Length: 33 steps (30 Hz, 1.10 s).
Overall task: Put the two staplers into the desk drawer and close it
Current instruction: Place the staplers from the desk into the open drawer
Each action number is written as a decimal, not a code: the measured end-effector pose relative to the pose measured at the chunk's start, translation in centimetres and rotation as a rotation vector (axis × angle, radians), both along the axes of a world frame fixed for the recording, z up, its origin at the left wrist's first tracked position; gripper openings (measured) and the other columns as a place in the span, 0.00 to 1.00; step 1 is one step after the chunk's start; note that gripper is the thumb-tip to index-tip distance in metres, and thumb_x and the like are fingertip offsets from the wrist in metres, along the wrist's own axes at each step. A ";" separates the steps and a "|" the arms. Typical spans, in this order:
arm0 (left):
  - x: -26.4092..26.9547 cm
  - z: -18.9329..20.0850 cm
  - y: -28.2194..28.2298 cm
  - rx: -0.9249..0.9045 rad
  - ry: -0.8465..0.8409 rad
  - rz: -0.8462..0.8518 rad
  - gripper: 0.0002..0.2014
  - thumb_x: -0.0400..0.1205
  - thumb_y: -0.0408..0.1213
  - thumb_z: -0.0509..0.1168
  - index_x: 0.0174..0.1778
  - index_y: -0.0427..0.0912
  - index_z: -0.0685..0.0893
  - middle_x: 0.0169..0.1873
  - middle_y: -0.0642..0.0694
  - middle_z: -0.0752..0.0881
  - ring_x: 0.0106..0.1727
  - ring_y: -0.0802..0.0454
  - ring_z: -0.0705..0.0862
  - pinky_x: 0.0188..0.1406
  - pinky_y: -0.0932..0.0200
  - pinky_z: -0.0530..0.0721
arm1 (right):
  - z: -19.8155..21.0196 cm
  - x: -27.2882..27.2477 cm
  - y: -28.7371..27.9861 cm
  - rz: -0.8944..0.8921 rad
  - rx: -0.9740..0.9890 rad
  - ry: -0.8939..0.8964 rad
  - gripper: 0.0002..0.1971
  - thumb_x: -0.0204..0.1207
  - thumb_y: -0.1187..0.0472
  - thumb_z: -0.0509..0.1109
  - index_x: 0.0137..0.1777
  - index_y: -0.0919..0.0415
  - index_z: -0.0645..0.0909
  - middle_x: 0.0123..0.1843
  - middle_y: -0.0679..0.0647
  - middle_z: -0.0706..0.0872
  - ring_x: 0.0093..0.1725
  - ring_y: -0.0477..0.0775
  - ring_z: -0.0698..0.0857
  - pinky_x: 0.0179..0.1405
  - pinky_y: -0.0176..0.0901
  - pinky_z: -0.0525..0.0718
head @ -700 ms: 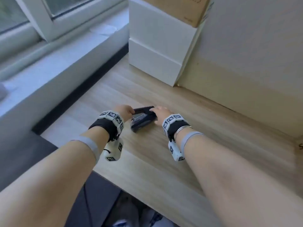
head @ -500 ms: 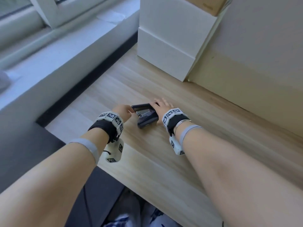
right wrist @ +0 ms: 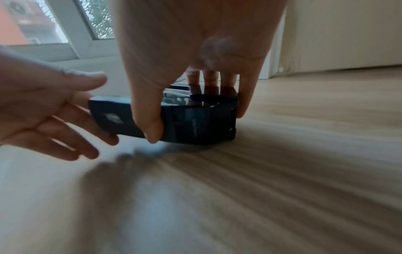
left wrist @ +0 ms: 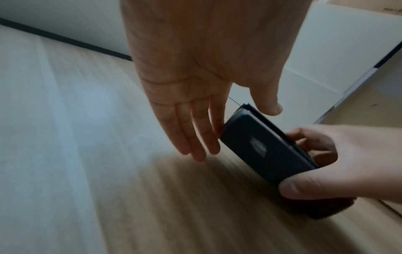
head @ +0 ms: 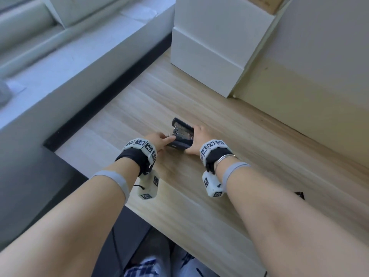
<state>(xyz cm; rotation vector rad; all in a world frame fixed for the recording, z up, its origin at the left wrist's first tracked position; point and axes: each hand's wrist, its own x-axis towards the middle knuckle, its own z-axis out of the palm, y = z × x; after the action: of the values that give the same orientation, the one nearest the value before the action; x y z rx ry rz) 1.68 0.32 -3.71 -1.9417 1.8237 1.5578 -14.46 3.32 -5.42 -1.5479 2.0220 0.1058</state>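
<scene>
Item: one dark stapler (head: pixel 180 136), on the pale wood worktop (head: pixel 249 176), lying between my two hands. My right hand (head: pixel 194 139) is clamped on its right end: thumb (right wrist: pixel 150 120) down the near side, fingers (right wrist: pixel 210 77) curled over the top to the far side; the stapler's right end touches the worktop. My left hand (head: pixel 160 139) is at the stapler's left end, fingers (left wrist: pixel 195 137) straight and held together, the index finger touching the stapler's end face, the thumb (left wrist: pixel 268 103) apart above its top edge; nothing is gripped by this hand. The right wrist view shows the stapler's left end tilted slightly off the worktop. Also present: stacked white boxes (head: pixel 215 47) at the worktop's far end, well apart from the stapler; a small dark object (head: pixel 299 194) just right of my right forearm, too hidden to identify.
</scene>
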 end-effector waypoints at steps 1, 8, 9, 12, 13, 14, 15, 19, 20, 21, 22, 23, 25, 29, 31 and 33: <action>-0.5 0.3 0.2 0.003 0.057 0.068 0.24 0.80 0.52 0.62 0.61 0.34 0.80 0.49 0.37 0.86 0.46 0.39 0.88 0.61 0.42 0.85 | 0.2 0.1 0.4 -0.049 -0.009 -0.041 0.45 0.59 0.49 0.80 0.75 0.59 0.64 0.70 0.59 0.73 0.67 0.63 0.79 0.65 0.57 0.81; -3.6 2.1 1.2 -0.022 0.260 0.354 0.14 0.74 0.40 0.72 0.37 0.42 0.71 0.41 0.38 0.82 0.50 0.37 0.87 0.53 0.35 0.87 | 1.8 1.1 3.2 -0.241 -0.036 -0.209 0.42 0.62 0.44 0.79 0.71 0.64 0.65 0.66 0.60 0.77 0.59 0.62 0.83 0.44 0.46 0.79; -3.7 2.3 1.4 -0.060 0.221 0.336 0.16 0.73 0.40 0.73 0.33 0.44 0.70 0.42 0.38 0.82 0.53 0.36 0.87 0.55 0.35 0.87 | 1.9 1.2 3.7 -0.261 -0.043 -0.239 0.42 0.62 0.44 0.79 0.70 0.64 0.65 0.66 0.60 0.78 0.59 0.62 0.84 0.45 0.46 0.79; -3.9 2.6 1.9 -0.131 0.128 0.277 0.15 0.72 0.39 0.72 0.31 0.46 0.70 0.37 0.42 0.80 0.51 0.38 0.86 0.57 0.37 0.86 | 2.0 1.3 5.3 -0.306 -0.066 -0.368 0.39 0.62 0.47 0.81 0.68 0.61 0.67 0.64 0.58 0.80 0.56 0.59 0.84 0.45 0.45 0.78; -3.9 2.7 2.1 -0.156 0.097 0.255 0.12 0.71 0.38 0.72 0.35 0.44 0.73 0.36 0.44 0.80 0.48 0.40 0.85 0.56 0.39 0.87 | 2.1 1.2 5.8 -0.305 -0.070 -0.413 0.38 0.62 0.48 0.81 0.67 0.60 0.68 0.62 0.56 0.82 0.55 0.58 0.84 0.45 0.44 0.77; -3.7 2.8 2.3 -0.193 0.061 0.228 0.11 0.70 0.38 0.72 0.40 0.41 0.76 0.36 0.45 0.79 0.46 0.42 0.83 0.53 0.43 0.88 | 2.0 1.1 6.3 -0.286 -0.065 -0.439 0.37 0.62 0.49 0.82 0.67 0.58 0.68 0.61 0.55 0.83 0.56 0.57 0.85 0.46 0.43 0.77; -3.5 3.0 2.5 -0.227 0.029 0.199 0.13 0.70 0.38 0.72 0.45 0.40 0.77 0.35 0.46 0.79 0.44 0.44 0.80 0.46 0.47 0.87 | 2.0 0.9 6.6 -0.245 -0.055 -0.444 0.37 0.62 0.50 0.82 0.68 0.57 0.69 0.62 0.55 0.84 0.58 0.58 0.85 0.48 0.42 0.77; -2.4 4.0 3.4 -0.328 -0.053 0.059 0.14 0.70 0.38 0.74 0.45 0.42 0.75 0.32 0.49 0.76 0.43 0.47 0.76 0.30 0.61 0.72 | 1.9 0.3 7.3 -0.047 0.029 -0.305 0.41 0.70 0.53 0.77 0.80 0.59 0.61 0.74 0.58 0.77 0.71 0.60 0.78 0.65 0.46 0.76; -2.0 4.3 3.6 -0.334 -0.075 0.022 0.14 0.71 0.39 0.74 0.46 0.42 0.77 0.34 0.48 0.77 0.43 0.47 0.76 0.31 0.60 0.72 | 1.6 0.3 7.4 -0.028 0.034 -0.261 0.37 0.74 0.54 0.73 0.80 0.60 0.61 0.76 0.58 0.75 0.73 0.60 0.77 0.69 0.47 0.75; -1.6 4.6 3.8 -0.335 -0.101 -0.013 0.14 0.71 0.39 0.73 0.49 0.42 0.79 0.38 0.47 0.79 0.44 0.47 0.76 0.35 0.59 0.73 | 1.3 0.3 7.5 -0.023 0.029 -0.222 0.33 0.77 0.54 0.70 0.80 0.60 0.62 0.77 0.58 0.74 0.74 0.60 0.76 0.71 0.48 0.74; -1.1 4.8 3.9 -0.335 -0.126 -0.045 0.15 0.71 0.38 0.73 0.52 0.41 0.81 0.42 0.45 0.80 0.45 0.47 0.77 0.39 0.58 0.74 | 1.1 0.4 7.6 -0.025 0.029 -0.190 0.30 0.80 0.54 0.66 0.80 0.60 0.63 0.77 0.59 0.74 0.74 0.61 0.76 0.73 0.49 0.74; -0.6 5.0 4.1 -0.331 -0.142 -0.070 0.17 0.71 0.37 0.73 0.55 0.40 0.82 0.46 0.44 0.81 0.46 0.48 0.77 0.42 0.59 0.74 | 0.9 0.7 7.8 -0.026 0.035 -0.161 0.28 0.81 0.53 0.64 0.79 0.61 0.64 0.76 0.60 0.75 0.74 0.61 0.76 0.73 0.51 0.75; 0.8 5.4 4.4 -0.329 -0.152 -0.112 0.18 0.71 0.36 0.73 0.57 0.39 0.84 0.50 0.42 0.84 0.47 0.48 0.78 0.44 0.59 0.75 | 0.5 1.5 8.1 -0.013 0.052 -0.103 0.25 0.82 0.54 0.61 0.77 0.62 0.67 0.75 0.62 0.75 0.72 0.63 0.77 0.70 0.53 0.77; 4.1 6.4 5.3 -0.341 -0.161 -0.181 0.17 0.71 0.36 0.73 0.55 0.38 0.85 0.55 0.39 0.87 0.46 0.48 0.79 0.44 0.59 0.77 | -0.5 4.3 8.5 -0.024 0.067 -0.020 0.22 0.81 0.59 0.60 0.73 0.64 0.71 0.75 0.62 0.74 0.72 0.65 0.76 0.70 0.54 0.77; 6.3 6.7 5.9 -0.345 -0.165 -0.206 0.17 0.71 0.35 0.73 0.56 0.36 0.85 0.53 0.38 0.87 0.45 0.48 0.79 0.44 0.60 0.76 | -1.1 6.2 8.8 -0.053 0.069 0.014 0.20 0.81 0.60 0.60 0.72 0.65 0.73 0.75 0.61 0.74 0.73 0.65 0.75 0.72 0.55 0.76; 8.9 6.8 6.5 -0.338 -0.195 -0.231 0.17 0.71 0.36 0.73 0.55 0.36 0.85 0.49 0.40 0.85 0.45 0.48 0.78 0.43 0.60 0.75 | -1.8 8.1 9.1 -0.063 0.049 0.044 0.21 0.83 0.59 0.59 0.74 0.65 0.70 0.78 0.61 0.71 0.79 0.63 0.68 0.78 0.55 0.67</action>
<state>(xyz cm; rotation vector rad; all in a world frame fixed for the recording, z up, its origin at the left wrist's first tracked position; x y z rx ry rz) 10.58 6.82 3.11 -1.8383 2.2399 1.0089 -6.35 12.41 -7.19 -1.4621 2.0849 0.1639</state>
